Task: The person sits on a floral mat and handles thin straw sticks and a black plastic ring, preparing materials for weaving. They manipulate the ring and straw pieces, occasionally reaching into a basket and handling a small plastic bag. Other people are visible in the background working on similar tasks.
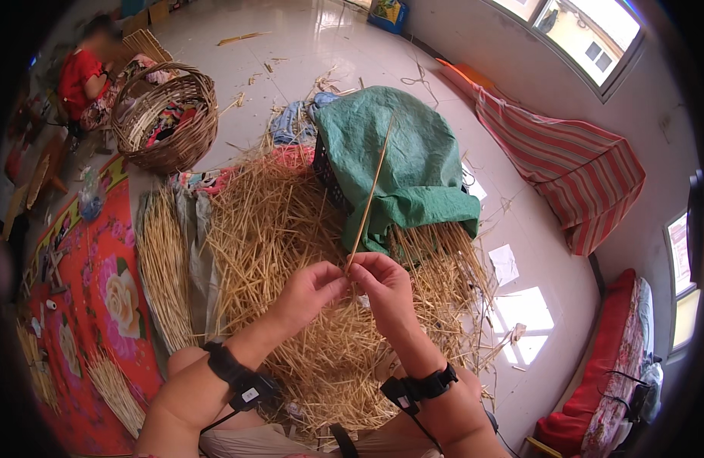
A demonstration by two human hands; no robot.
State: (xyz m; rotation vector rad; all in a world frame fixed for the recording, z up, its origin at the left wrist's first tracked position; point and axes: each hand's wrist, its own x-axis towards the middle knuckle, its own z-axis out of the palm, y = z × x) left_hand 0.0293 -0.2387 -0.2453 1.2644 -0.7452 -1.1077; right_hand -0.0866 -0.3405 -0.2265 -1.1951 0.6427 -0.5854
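Note:
Both hands meet at the middle of the view, above a heap of loose straw [268,229]. A long thin straw stalk [375,179] rises from between them, slanting up and slightly right. My left hand [315,288] pinches its lower end between thumb and fingers. Beside it, my right hand [382,286] pinches the same end, the fingertips of both hands almost touching. Behind the stalk, a green woven sheet [420,137] covers a dark crate [329,175], with cut straw sticking out under its near edge. The stalk's lowest tip is hidden by the fingers.
A neat straw bundle [165,267] lies left, beside a red floral mat [107,328]. Farther back stands a wicker basket [165,156] with cloth inside; a person in red [81,80] sits beyond it. Striped cloth [573,168] lies along the right wall, near red bedding [596,366].

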